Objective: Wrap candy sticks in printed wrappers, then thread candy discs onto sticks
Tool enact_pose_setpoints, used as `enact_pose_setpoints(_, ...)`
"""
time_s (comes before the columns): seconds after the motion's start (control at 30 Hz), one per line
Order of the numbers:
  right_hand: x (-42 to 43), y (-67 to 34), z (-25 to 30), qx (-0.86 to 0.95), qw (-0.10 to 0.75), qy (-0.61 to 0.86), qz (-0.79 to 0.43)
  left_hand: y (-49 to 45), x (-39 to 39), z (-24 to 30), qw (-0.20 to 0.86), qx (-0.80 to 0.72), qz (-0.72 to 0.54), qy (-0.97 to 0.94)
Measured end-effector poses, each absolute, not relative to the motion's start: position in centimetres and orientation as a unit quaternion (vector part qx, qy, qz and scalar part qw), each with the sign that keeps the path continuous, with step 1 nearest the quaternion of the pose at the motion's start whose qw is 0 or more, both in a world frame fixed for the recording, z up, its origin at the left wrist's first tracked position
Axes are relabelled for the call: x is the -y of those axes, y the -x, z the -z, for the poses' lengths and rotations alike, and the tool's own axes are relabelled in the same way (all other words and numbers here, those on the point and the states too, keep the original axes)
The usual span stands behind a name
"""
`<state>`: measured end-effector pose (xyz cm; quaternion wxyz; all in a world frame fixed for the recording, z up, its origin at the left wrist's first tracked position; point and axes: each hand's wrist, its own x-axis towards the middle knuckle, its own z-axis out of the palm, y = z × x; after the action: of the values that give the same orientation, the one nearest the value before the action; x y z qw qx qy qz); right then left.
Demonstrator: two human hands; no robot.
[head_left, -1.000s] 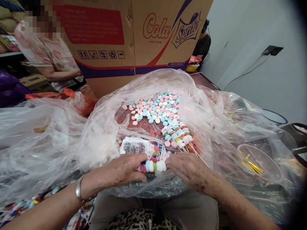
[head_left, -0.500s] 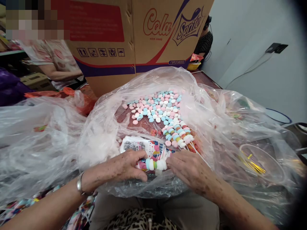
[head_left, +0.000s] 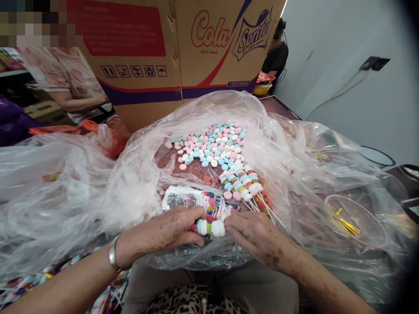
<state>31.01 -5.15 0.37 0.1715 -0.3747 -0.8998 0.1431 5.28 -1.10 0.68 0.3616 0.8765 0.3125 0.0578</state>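
Observation:
A short skewer of marshmallow candy (head_left: 217,228), with white, blue and green pieces, lies level between my hands. My left hand (head_left: 173,224) is closed around its left end, thumb and fingers covering the pink part there. The fingers of my right hand (head_left: 257,233) are pinched together at the right end, against the white pieces; the stick is hidden in them. Just behind lies a stack of printed wrappers (head_left: 183,199). Several other candy skewers (head_left: 242,182) rest beyond my right hand, their white sticks pointing toward me.
Loose pink, blue and white candies (head_left: 212,150) are spread on clear plastic sheeting (head_left: 131,174). A large carton (head_left: 144,96) stands behind. At right is a clear tub (head_left: 369,235) with gold twist ties (head_left: 348,226). Another person's arm (head_left: 77,102) shows at far left.
My left hand has slid right over the skewer's left end, so less of the candy shows. My right hand stays at the other end. The view has shifted slightly.

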Motion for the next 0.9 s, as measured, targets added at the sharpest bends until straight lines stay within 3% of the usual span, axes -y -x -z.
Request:
enact_pose_setpoints(0.17, 5.0, -31.2, -1.0, 0.892, 0.140, 0.394, -0.174, -5.2, 1.1, -0.4, 0.328, -0.323, -0.049, -0.887)
enact_pose_setpoints(0.4, 5.1, -30.3, -1.5, 0.800, 0.118, 0.434, -0.397, -5.9, 1.5, -0.5, 0.282, -0.269, -0.038, -0.920)
enact_pose_setpoints(0.63, 5.0, -28.6, 1.8, 0.906, 0.261, 0.334, 0.009, -7.2, 1.7, 0.4, 0.278, -0.281, -0.051, -0.917)
enact_pose_setpoints(0.9, 3.1, -30.6, -0.2, 0.917, 0.251, 0.311, 0.003, -5.9, 0.4, -1.5, 0.394, -0.352, -0.043, -0.848)
